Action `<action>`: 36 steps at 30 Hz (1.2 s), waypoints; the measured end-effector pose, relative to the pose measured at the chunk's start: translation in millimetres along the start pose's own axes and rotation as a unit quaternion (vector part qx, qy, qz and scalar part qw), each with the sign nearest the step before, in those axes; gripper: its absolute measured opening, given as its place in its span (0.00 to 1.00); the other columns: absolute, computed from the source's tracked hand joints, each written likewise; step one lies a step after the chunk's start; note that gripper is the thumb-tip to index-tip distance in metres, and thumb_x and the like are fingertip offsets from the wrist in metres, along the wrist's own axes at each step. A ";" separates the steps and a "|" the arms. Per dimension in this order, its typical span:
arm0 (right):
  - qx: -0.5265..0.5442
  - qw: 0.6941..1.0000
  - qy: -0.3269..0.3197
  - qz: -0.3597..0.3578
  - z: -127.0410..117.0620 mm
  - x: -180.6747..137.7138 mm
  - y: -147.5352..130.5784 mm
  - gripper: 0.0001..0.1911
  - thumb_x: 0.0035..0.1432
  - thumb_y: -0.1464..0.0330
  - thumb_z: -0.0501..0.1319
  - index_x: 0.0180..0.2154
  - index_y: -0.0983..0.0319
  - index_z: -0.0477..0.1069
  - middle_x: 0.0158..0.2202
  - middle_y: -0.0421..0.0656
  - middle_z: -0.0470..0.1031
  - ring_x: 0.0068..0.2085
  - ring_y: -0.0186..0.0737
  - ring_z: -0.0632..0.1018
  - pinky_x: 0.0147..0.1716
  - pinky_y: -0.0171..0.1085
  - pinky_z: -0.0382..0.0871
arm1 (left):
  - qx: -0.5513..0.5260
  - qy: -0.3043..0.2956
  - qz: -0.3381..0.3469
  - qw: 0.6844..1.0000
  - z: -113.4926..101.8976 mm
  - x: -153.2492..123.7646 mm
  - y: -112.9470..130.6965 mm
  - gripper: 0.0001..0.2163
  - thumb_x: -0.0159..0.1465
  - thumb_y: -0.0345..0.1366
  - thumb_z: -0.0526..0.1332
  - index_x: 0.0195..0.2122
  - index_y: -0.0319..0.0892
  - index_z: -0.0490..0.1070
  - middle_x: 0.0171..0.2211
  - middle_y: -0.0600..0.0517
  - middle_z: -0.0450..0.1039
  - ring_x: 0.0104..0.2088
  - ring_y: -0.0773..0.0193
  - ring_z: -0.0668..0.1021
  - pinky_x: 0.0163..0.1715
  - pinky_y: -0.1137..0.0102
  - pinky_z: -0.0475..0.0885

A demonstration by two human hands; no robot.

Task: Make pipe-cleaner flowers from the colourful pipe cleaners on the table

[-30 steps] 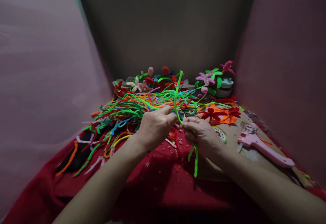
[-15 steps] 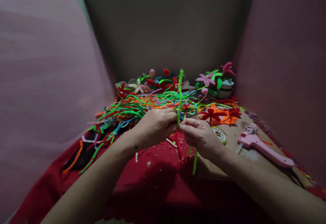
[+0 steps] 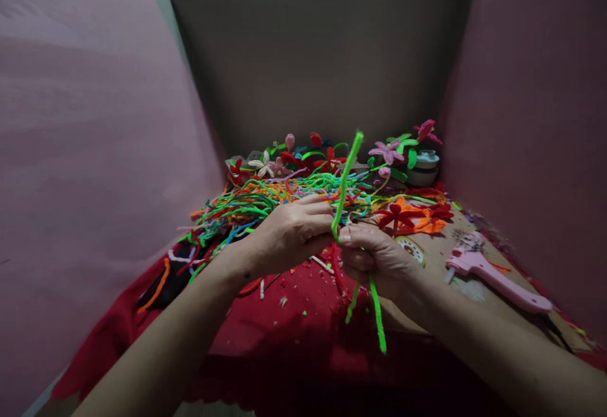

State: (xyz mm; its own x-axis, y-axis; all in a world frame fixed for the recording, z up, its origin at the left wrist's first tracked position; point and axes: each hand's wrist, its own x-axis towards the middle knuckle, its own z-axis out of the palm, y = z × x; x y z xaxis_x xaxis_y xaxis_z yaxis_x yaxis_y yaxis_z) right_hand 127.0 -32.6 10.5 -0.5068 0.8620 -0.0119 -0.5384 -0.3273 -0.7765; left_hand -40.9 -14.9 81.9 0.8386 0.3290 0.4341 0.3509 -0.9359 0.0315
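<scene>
My left hand (image 3: 289,233) and my right hand (image 3: 374,255) meet over the red cloth (image 3: 294,335), both pinched on one bright green pipe cleaner (image 3: 345,183). Its upper end sticks up and leans to the right above my fingers. Two green ends hang below my right hand. Behind my hands lies a big tangle of coloured pipe cleaners (image 3: 265,202).
Finished pipe-cleaner flowers (image 3: 393,148) stand at the back by a small white pot (image 3: 423,167). Red and orange flowers (image 3: 408,214) lie on brown card at the right, with a tape roll (image 3: 411,249) and a pink glue gun (image 3: 493,274). Pink walls close in left and right.
The green pipe cleaner's upper end has swung from leaning left to leaning right. The lower ends hang further down. My hands stay together and the view shifted slightly.
</scene>
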 end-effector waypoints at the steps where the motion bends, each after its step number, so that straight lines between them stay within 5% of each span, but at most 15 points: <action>1: 0.003 1.000 -0.004 0.004 0.8 0.2 -0.1 0.14 0.46 0.71 0.62 0.19 0.60 0.56 0.09 0.27 0.45 0.13 0.25 0.43 0.12 0.29 0.37 | -0.004 0.000 0.003 1.000 -0.7 0.1 0.1 0.08 0.64 0.33 0.52 0.32 0.41 0.71 0.34 0.49 0.73 0.36 0.66 0.73 0.41 0.70 0.67; 7: -0.017 1.000 0.015 0.001 6.2 -2.5 -0.6 0.10 0.41 0.71 0.64 0.20 0.61 0.61 0.09 0.27 0.47 0.13 0.23 0.45 0.13 0.29 0.37 | -0.026 -0.003 -0.035 0.999 0.5 -1.1 5.7 0.07 0.61 0.29 0.54 0.31 0.40 0.71 0.31 0.50 0.73 0.35 0.66 0.72 0.41 0.68 0.67; 12: -0.094 0.992 0.066 -0.045 11.1 -5.2 -0.1 0.10 0.40 0.69 0.65 0.22 0.62 0.62 0.11 0.27 0.49 0.14 0.22 0.47 0.15 0.29 0.38 | -0.077 -0.013 -0.165 0.983 1.9 -3.6 16.3 0.06 0.55 0.25 0.55 0.27 0.37 0.71 0.24 0.53 0.69 0.27 0.70 0.68 0.29 0.74 0.63; 17: -0.228 0.960 0.104 -0.127 17.4 -9.0 3.1 0.10 0.45 0.65 0.62 0.23 0.62 0.62 0.14 0.30 0.52 0.16 0.24 0.51 0.16 0.30 0.42 | -0.273 -0.032 -0.374 0.886 5.3 -5.0 19.6 0.05 0.53 0.32 0.58 0.23 0.36 0.71 0.18 0.57 0.61 0.20 0.73 0.61 0.21 0.75 0.56; 20: -0.429 0.865 0.109 -0.236 20.4 -16.5 8.8 0.07 0.52 0.68 0.58 0.24 0.62 0.64 0.17 0.33 0.55 0.19 0.28 0.56 0.19 0.32 0.48 | -0.421 -0.011 -0.443 0.791 11.3 -9.2 17.0 0.07 0.47 0.31 0.60 0.16 0.37 0.65 0.14 0.59 0.57 0.17 0.74 0.58 0.19 0.75 0.54; 24: -0.639 0.662 0.083 -0.382 18.7 -23.4 21.1 0.08 0.54 0.74 0.54 0.24 0.61 0.65 0.19 0.38 0.63 0.23 0.32 0.63 0.26 0.36 0.52 | -0.589 -0.006 -0.478 0.652 26.3 -21.1 12.9 0.05 0.44 0.29 0.57 0.14 0.39 0.63 0.13 0.57 0.59 0.15 0.73 0.62 0.18 0.74 0.59; 26: -0.658 0.634 0.076 -0.398 18.3 -24.7 23.7 0.09 0.54 0.74 0.54 0.23 0.61 0.65 0.19 0.39 0.64 0.23 0.33 0.64 0.26 0.36 0.52 | -0.634 -0.009 -0.475 0.611 30.4 -25.4 14.0 0.06 0.46 0.31 0.57 0.14 0.38 0.64 0.12 0.56 0.60 0.14 0.72 0.63 0.16 0.73 0.59; 28: -0.618 0.683 0.088 -0.379 20.6 -25.6 21.3 0.08 0.54 0.73 0.55 0.24 0.61 0.65 0.20 0.38 0.63 0.23 0.32 0.64 0.25 0.35 0.53 | -0.644 0.021 -0.469 0.604 28.1 -26.4 18.5 0.07 0.46 0.32 0.59 0.14 0.38 0.64 0.13 0.55 0.61 0.15 0.72 0.64 0.17 0.74 0.59; 31: -0.456 0.832 0.126 -0.291 27.5 -26.5 12.1 0.06 0.55 0.68 0.56 0.27 0.61 0.66 0.19 0.36 0.59 0.21 0.30 0.60 0.21 0.32 0.51 | -0.598 0.102 -0.451 0.654 16.8 -25.0 28.5 0.07 0.48 0.33 0.64 0.21 0.37 0.67 0.17 0.56 0.65 0.18 0.74 0.66 0.20 0.75 0.61; 33: -0.327 0.908 0.129 -0.230 31.4 -26.5 7.0 0.07 0.54 0.65 0.58 0.27 0.62 0.66 0.17 0.34 0.57 0.19 0.27 0.56 0.19 0.31 0.48 | -0.530 0.137 -0.420 0.724 10.0 -25.5 34.0 0.08 0.52 0.36 0.65 0.25 0.37 0.69 0.20 0.55 0.67 0.20 0.74 0.66 0.22 0.76 0.62; 36: -0.184 0.963 0.095 -0.172 34.0 -25.3 5.5 0.09 0.51 0.65 0.62 0.26 0.62 0.65 0.15 0.31 0.55 0.17 0.25 0.52 0.17 0.30 0.44 | -0.375 0.206 -0.322 0.845 6.0 -29.5 38.2 0.07 0.55 0.36 0.63 0.33 0.39 0.71 0.28 0.53 0.69 0.28 0.70 0.71 0.29 0.73 0.67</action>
State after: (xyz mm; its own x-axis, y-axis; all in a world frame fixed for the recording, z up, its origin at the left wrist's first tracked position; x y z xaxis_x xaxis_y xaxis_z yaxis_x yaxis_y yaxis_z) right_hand 114.0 -69.4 27.9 -0.1889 0.9618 0.1984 -0.3595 0.1203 -0.9254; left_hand -49.8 -59.6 65.0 0.3045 0.8731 0.3807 0.1880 -0.4469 0.8746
